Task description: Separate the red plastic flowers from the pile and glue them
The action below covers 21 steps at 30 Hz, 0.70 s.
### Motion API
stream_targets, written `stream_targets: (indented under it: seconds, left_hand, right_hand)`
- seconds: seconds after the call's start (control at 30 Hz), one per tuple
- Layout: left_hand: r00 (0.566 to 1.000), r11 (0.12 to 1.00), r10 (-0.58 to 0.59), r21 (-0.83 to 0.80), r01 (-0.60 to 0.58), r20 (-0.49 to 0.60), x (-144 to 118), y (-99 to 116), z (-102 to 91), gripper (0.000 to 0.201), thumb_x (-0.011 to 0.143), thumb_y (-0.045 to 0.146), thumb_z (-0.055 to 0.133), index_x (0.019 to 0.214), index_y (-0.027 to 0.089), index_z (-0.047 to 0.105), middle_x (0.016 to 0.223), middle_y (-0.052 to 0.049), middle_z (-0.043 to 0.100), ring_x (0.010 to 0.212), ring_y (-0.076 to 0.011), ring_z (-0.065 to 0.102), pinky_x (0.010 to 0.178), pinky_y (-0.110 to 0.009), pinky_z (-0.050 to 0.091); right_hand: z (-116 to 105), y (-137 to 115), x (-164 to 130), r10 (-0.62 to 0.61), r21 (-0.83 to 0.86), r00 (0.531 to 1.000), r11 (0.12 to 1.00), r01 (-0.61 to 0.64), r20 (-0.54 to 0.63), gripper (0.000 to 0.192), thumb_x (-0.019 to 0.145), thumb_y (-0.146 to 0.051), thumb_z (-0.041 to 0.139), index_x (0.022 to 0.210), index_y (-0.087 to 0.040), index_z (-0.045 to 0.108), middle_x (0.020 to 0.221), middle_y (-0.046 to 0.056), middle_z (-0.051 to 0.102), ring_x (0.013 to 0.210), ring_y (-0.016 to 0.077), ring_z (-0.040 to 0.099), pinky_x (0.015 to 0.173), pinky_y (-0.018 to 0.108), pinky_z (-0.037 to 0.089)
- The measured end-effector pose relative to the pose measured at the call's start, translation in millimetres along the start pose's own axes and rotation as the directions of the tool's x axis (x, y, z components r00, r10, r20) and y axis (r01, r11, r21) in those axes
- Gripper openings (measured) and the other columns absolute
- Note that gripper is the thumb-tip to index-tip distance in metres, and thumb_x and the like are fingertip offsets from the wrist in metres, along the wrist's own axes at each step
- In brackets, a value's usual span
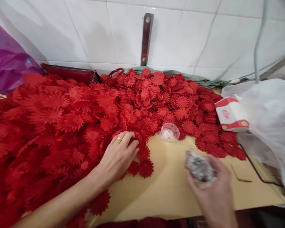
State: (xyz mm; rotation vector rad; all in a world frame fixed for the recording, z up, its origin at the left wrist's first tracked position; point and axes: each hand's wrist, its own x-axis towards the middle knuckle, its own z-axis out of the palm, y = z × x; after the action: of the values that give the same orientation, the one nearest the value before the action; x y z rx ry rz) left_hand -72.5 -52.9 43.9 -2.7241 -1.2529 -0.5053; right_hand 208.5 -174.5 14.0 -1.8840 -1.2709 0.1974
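Red flower-shaped cut-outs (73, 122) with fringed petals lie in a large heap over the left and back of the table. My left hand (120, 153), with a gold ring, reaches into the edge of this heap. Its fingers curl down around some red flower cut-outs, and the fingertips are partly hidden. On the right, my right hand (215, 186) is blurred and wrapped round a small bundle of grey contents in clear plastic (199, 167), held above the tabletop. A small clear plastic cup (169, 132) with something white inside stands between the hands, against the heap.
The tan tabletop (161, 196) shows between my hands. White plastic bags (273, 117) and a red-and-white box (231, 114) stand at the right. A thin dark strip (241, 178) lies nearby. A red pouch (71, 73) and purple cloth (9, 60) are at the back left.
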Motion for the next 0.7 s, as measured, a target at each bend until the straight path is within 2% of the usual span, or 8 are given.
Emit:
stream_targets:
  seconds: [0.07, 0.1, 0.17, 0.3, 0.43, 0.53, 0.6, 0.7]
  left_hand:
    - [1.000, 1.000, -0.009, 0.009, 0.008, 0.013, 1, 8, -3.3, 0.017, 0.100, 0.022, 0.052, 0.094, 0.017, 0.068, 0.111, -0.011, 0.062, 0.100, -0.0266, 0.059, 0.089, -0.046, 0.055]
    - [1.000, 1.000, -0.014, 0.017, 0.013, 0.015, 1, 11, -5.5, 0.017, 0.100, 0.023, 0.053, 0.092, 0.018, 0.068, 0.108, -0.011, 0.062, 0.097, -0.0266, 0.058, 0.086, -0.046, 0.055]
    - [1.000, 1.000, -0.009, 0.017, 0.009, -0.001, 0, 16, -9.7, 0.017, 0.100, 0.023, 0.053, 0.094, 0.017, 0.068, 0.106, -0.011, 0.062, 0.094, -0.0267, 0.057, 0.082, -0.045, 0.054]
    - [0.998, 0.993, 0.062, -0.096, -0.064, -0.024, -3, 25, -10.8, 0.014, 0.099, 0.020, 0.055, 0.105, 0.019, 0.068, 0.116, -0.011, 0.060, 0.101, -0.0256, 0.056, 0.088, -0.043, 0.051]
    - [0.996, 0.966, 0.091, -0.240, -0.092, -0.017, 0, 33, -1.4, 0.016, 0.099, 0.018, 0.055, 0.112, 0.018, 0.065, 0.125, -0.013, 0.055, 0.113, -0.0270, 0.055, 0.097, -0.046, 0.048]
    - [0.996, 0.940, 0.094, -0.327, -0.093, -0.014, 7, 43, 6.8, 0.019, 0.098, 0.025, 0.060, 0.115, 0.017, 0.063, 0.125, -0.014, 0.054, 0.115, -0.0291, 0.054, 0.098, -0.048, 0.049]
    - [0.995, 0.927, 0.100, -0.364, -0.092, 0.001, 11, 49, 11.9, 0.033, 0.094, 0.040, 0.067, 0.117, 0.016, 0.062, 0.125, -0.015, 0.054, 0.115, -0.0315, 0.054, 0.095, -0.050, 0.050]
    - [0.994, 0.930, 0.111, -0.353, -0.097, 0.019, 16, 54, 18.4, 0.042, 0.089, 0.048, 0.071, 0.116, 0.017, 0.062, 0.125, -0.016, 0.055, 0.114, -0.0335, 0.055, 0.092, -0.052, 0.050]
  right_hand:
    - [36, -10, -6, -0.041, -0.003, 0.996, 0.999, 0.041, 0.085, 0.062, 0.082, -0.040, 0.072, 0.134, -0.017, 0.048, 0.123, 0.016, 0.059, 0.111, 0.0322, 0.062, 0.099, 0.053, 0.052]
    - [48, -15, -8, -0.080, 0.015, 0.995, 0.997, 0.080, 0.062, 0.057, 0.084, -0.039, 0.070, 0.133, -0.017, 0.049, 0.122, 0.016, 0.060, 0.113, 0.0320, 0.061, 0.100, 0.053, 0.051]
    - [55, -22, -12, -0.120, 0.048, 0.990, 0.992, 0.116, 0.080, 0.059, 0.087, -0.041, 0.070, 0.136, -0.017, 0.047, 0.126, 0.016, 0.059, 0.118, 0.0318, 0.060, 0.103, 0.053, 0.051]
    - [17, -16, -7, -0.101, 0.025, 0.982, 0.995, 0.098, 0.162, 0.070, 0.083, -0.054, 0.074, 0.141, -0.025, 0.049, 0.138, 0.013, 0.057, 0.119, 0.0306, 0.059, 0.095, 0.049, 0.053]
    - [-27, 10, 3, -0.095, -0.106, 0.990, 0.989, 0.106, 0.103, 0.032, 0.097, -0.049, 0.057, 0.120, -0.028, 0.064, 0.121, 0.007, 0.066, 0.111, 0.0269, 0.061, 0.092, 0.046, 0.050]
    - [-29, 26, 4, -0.137, -0.174, 0.980, 0.971, 0.162, 0.148, 0.037, 0.095, -0.054, 0.058, 0.119, -0.026, 0.066, 0.119, 0.009, 0.066, 0.112, 0.0290, 0.059, 0.094, 0.047, 0.048]
    - [-21, 29, 3, -0.180, -0.184, 0.968, 0.960, 0.212, 0.176, 0.040, 0.093, -0.057, 0.062, 0.116, -0.025, 0.068, 0.119, 0.011, 0.066, 0.112, 0.0298, 0.059, 0.095, 0.048, 0.046]
    - [-12, 23, 6, -0.241, -0.158, 0.957, 0.951, 0.267, 0.163, 0.028, 0.094, -0.052, 0.062, 0.096, -0.026, 0.071, 0.110, 0.008, 0.068, 0.106, 0.0277, 0.060, 0.094, 0.046, 0.045]
